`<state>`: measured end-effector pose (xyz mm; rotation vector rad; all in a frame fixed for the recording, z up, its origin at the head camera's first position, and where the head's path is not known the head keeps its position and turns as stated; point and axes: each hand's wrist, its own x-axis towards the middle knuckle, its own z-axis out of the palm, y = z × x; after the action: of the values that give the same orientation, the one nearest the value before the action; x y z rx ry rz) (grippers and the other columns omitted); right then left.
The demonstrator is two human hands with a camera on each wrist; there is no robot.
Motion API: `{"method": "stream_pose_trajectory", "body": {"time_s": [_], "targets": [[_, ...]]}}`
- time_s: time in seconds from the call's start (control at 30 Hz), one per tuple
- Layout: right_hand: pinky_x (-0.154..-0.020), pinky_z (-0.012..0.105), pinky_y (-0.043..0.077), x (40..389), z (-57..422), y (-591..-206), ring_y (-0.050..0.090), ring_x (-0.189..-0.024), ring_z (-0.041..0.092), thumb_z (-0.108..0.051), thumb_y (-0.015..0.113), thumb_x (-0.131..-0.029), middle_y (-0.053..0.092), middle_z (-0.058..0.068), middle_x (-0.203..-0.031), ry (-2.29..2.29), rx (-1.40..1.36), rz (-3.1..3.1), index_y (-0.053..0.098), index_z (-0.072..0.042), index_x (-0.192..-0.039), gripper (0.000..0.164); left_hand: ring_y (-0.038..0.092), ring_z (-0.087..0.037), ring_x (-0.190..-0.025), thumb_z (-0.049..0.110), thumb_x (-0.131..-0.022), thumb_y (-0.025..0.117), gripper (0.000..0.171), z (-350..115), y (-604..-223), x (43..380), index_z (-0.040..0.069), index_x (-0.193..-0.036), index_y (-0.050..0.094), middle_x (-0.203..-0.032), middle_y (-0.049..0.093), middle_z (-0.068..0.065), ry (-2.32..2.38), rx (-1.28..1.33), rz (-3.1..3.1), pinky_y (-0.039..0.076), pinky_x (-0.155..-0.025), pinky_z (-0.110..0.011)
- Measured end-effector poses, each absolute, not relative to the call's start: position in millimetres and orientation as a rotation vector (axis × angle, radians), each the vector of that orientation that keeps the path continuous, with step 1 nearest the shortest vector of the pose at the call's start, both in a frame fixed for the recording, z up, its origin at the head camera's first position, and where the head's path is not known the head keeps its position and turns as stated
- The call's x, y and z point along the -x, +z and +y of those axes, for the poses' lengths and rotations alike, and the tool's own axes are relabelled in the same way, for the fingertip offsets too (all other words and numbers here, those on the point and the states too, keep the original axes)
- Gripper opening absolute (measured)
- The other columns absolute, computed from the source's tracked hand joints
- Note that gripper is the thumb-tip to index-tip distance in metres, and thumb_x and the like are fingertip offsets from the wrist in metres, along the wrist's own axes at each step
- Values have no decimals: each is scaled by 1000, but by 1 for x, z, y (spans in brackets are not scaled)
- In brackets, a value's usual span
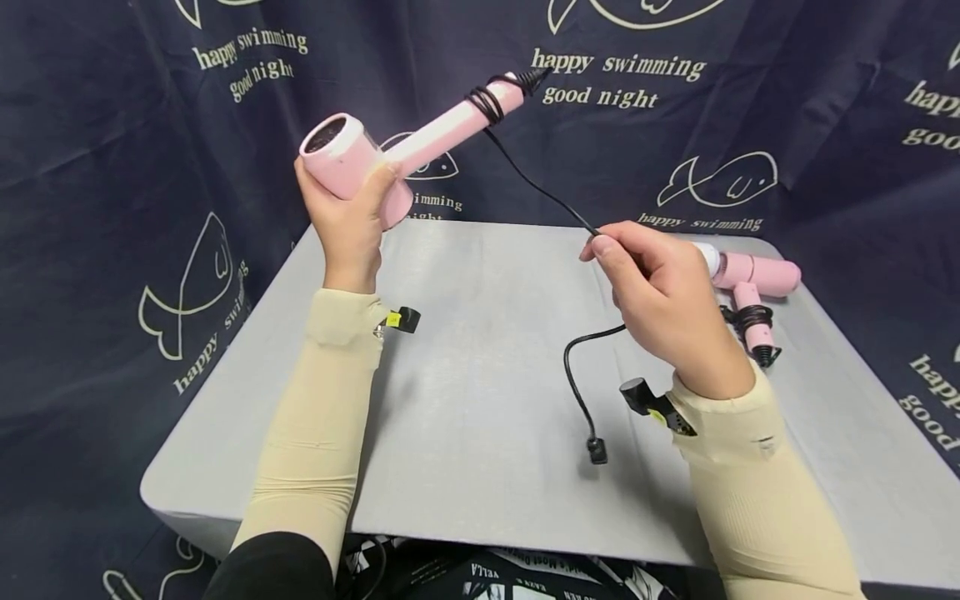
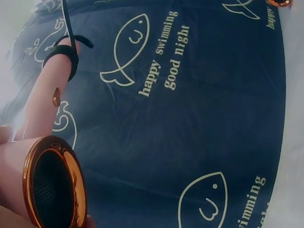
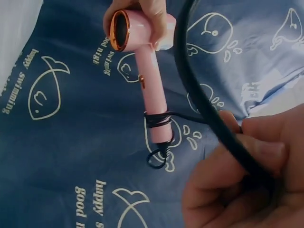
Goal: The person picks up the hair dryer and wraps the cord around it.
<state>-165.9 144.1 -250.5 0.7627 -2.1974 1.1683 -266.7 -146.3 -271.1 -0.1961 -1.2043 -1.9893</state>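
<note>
My left hand (image 1: pixel 347 229) grips a pink hair dryer (image 1: pixel 442 137) by its head, raised above the table with the handle slanting up to the right. In the left wrist view, a copper-coloured ring (image 2: pixel 81 190) rims the dryer's dark end. Several turns of black cord (image 3: pixel 158 119) are wound around the handle near its tip. From there the cord runs to my right hand (image 1: pixel 660 292), which pinches it between thumb and fingers. The cord's loose end hangs below that hand, with a black plug (image 1: pixel 597 451) over the table.
A second pink hair dryer (image 1: pixel 765 275) lies at the table's right rear, its cord wound on the handle, partly behind my right hand. The light grey table (image 1: pixel 480 375) stands before a dark blue curtain (image 1: pixel 480 50) printed with fish and words.
</note>
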Motion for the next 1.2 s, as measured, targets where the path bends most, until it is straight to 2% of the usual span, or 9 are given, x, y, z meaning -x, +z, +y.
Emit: {"method": "stream_pose_trajectory", "body": {"time_s": [0.1,0.27,0.5,0.63,0.9,0.97,1.1,1.2], "targets": [[-50,19,29,159,140,-247,36,-52,6,-10,58,-93,45,1,-57,995,-795,-2048,71,-3,-88,15,55,-24,-103,-7,-63,80,75,-147,-273,267,12,-125,43,-112,54,-7,-1954,204,-1309,50,-90,-36],[-56,21,28,162,141,-250,38,-56,11,-11,63,-89,50,5,-62,721,-798,-1870,70,-1,-86,13,55,-23,-102,-4,-63,80,72,-146,-275,267,13,-124,46,-114,56,-5,-1828,272,-1540,48,-89,-34],[-56,24,30,178,152,-245,39,-55,12,-13,67,-87,57,6,-64,749,-833,-1732,72,-2,-85,12,55,-21,-100,3,-63,80,75,-140,-279,265,15,-128,46,-115,57,-4,-1680,363,-1734,47,-87,-33],[-54,27,28,204,157,-224,36,-52,15,-20,69,-87,53,7,-58,704,-841,-1662,74,-5,-83,16,55,-20,-100,6,-63,81,72,-139,-280,263,16,-126,47,-114,57,-3,-1642,392,-1815,47,-87,-33],[-55,34,29,273,169,-185,42,-54,19,-29,70,-83,53,10,-61,469,-799,-1677,75,-14,-88,17,57,-22,-100,3,-62,80,70,-143,-280,256,16,-124,51,-114,60,-6,-1665,572,-1902,48,-88,-37],[-55,33,29,284,170,-183,43,-54,19,-31,68,-84,53,10,-62,419,-802,-1698,74,-14,-91,19,58,-23,-100,2,-61,81,71,-142,-278,254,13,-125,51,-115,60,-9,-1667,621,-1904,48,-89,-37],[-57,33,37,304,169,-187,51,-59,17,-37,63,-88,62,7,-68,385,-808,-1741,74,-14,-93,26,57,-22,-102,2,-60,82,74,-140,-272,250,12,-127,51,-116,59,-10,-1662,676,-1900,47,-91,-37],[-59,24,37,320,169,-196,51,-60,10,-41,61,-89,65,3,-71,452,-790,-1813,75,-14,-91,30,57,-23,-103,1,-59,82,74,-138,-267,249,13,-126,52,-115,59,-9,-1667,704,-1874,46,-92,-36]]}}
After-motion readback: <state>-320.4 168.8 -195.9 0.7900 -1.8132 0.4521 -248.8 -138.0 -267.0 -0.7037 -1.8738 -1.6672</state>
